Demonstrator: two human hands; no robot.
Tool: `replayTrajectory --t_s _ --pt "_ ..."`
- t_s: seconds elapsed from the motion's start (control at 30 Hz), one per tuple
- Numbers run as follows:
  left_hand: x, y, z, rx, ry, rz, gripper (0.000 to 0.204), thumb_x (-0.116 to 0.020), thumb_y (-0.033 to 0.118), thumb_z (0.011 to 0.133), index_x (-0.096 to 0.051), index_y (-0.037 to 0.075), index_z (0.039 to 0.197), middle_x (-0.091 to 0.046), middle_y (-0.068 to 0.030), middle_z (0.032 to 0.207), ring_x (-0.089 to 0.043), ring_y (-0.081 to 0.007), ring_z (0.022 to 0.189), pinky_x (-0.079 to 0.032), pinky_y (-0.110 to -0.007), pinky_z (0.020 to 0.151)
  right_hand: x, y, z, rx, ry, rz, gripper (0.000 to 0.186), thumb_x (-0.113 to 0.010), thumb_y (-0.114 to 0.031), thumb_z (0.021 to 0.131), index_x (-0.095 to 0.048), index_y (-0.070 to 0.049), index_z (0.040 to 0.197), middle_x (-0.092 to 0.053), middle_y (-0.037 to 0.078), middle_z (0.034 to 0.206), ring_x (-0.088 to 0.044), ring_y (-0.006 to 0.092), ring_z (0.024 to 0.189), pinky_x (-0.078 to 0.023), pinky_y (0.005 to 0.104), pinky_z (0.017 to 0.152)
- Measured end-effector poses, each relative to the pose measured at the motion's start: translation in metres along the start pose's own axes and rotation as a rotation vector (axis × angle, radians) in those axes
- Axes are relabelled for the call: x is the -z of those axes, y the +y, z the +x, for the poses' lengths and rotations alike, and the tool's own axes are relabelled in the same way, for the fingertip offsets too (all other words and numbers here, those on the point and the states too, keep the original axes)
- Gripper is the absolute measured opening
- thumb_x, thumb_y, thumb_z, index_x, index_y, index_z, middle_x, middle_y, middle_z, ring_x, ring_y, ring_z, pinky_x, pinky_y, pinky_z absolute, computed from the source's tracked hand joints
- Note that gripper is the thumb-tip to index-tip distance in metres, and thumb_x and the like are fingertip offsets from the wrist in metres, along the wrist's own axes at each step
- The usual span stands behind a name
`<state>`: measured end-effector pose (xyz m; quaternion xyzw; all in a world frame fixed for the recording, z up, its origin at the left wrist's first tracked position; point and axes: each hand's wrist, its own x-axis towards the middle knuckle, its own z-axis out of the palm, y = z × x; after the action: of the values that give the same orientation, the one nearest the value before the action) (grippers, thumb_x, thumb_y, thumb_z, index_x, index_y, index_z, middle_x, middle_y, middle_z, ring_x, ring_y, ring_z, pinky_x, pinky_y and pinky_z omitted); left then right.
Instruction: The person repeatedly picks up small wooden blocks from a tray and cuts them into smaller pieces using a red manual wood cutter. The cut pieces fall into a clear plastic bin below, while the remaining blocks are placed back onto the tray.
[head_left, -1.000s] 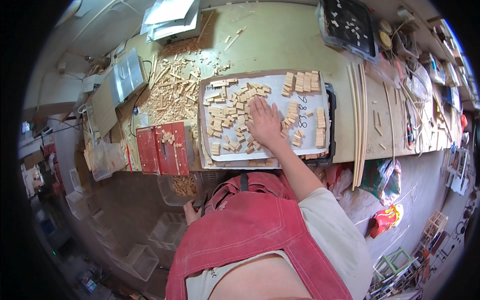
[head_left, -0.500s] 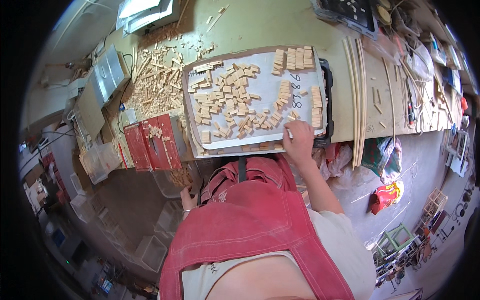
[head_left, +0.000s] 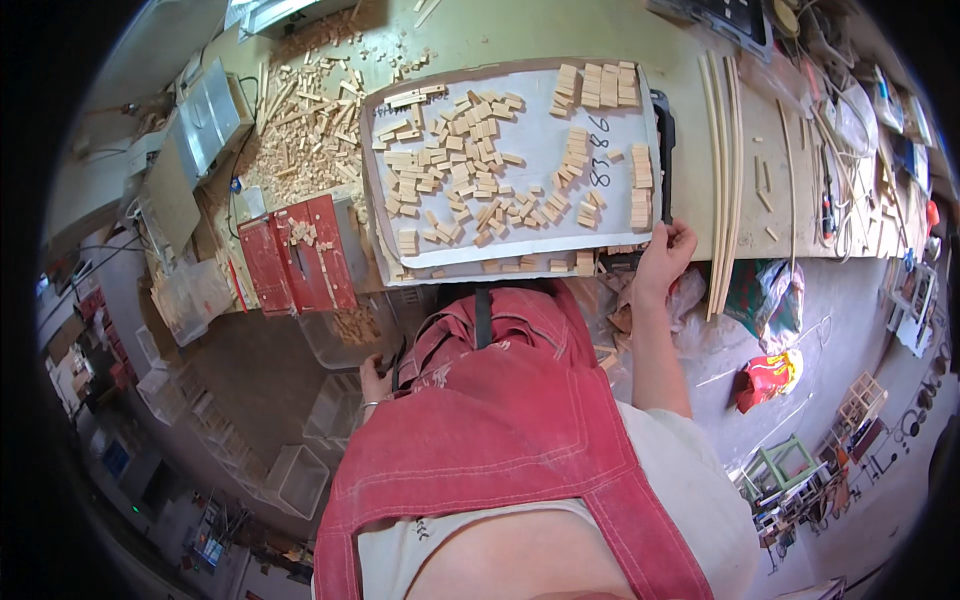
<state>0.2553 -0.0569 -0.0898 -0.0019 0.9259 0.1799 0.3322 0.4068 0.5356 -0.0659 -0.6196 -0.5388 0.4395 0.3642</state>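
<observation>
Clearly nearer than your left hand (head_left: 374, 381), your right hand (head_left: 666, 260) sits curled beside the tray (head_left: 618, 216) running lengthwise left across upper center; neither grip's hold can be told.

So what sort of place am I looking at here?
Probably a small woodworking workshop: a large heap of wood offcuts lies on the workbench, long wooden strips lie across its right part, and many small wooden blocks fill a tray.
</observation>
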Motion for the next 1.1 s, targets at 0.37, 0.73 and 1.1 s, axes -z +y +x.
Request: replayTrajectory --t_s 0.37,0.73,1.1 --pt "0.039 0.207 0.029 0.278 -0.279 -0.906 0.033 -0.064 0.022 0.107 -0.064 -0.002 0.13 -0.075 -0.0169 0.12 -0.074 -0.027 0.112 -0.059 -0.034 0.089 0.018 0.015 0.004 -0.55 -0.297 0.309 0.027 -0.055 -0.011 0.104 -0.06 -0.001 0.129 -0.069 0.007 0.1 -0.067 0.0158 0.074 -0.061 0.0324 0.06" --pt "-0.037 0.262 0.093 0.53 -0.371 -1.343 0.021 -0.062 0.014 0.105 -0.06 -0.001 0.119 -0.07 -0.0165 0.116 -0.073 -0.034 0.107 -0.062 -0.049 0.095 0.013 0.004 0.015 -0.526 -0.404 0.234 0.032 -0.043 -0.002 0.1 -0.064 0.0 0.124 -0.075 0.012 0.105 -0.075 0.0221 0.077 -0.065 0.0363 0.059" --pt "-0.042 0.257 0.097 0.489 -0.375 -1.353 0.012 -0.061 0.006 0.105 -0.059 -0.001 0.115 -0.068 -0.0115 0.108 -0.072 -0.0301 0.101 -0.063 -0.048 0.094 0.022 -0.016 -0.007 0.517 -0.108 -0.587 0.038 -0.07 -0.008 0.09 -0.066 -0.003 0.127 -0.068 0.015 0.114 -0.067 0.0336 0.103 -0.053 0.0471 0.091"
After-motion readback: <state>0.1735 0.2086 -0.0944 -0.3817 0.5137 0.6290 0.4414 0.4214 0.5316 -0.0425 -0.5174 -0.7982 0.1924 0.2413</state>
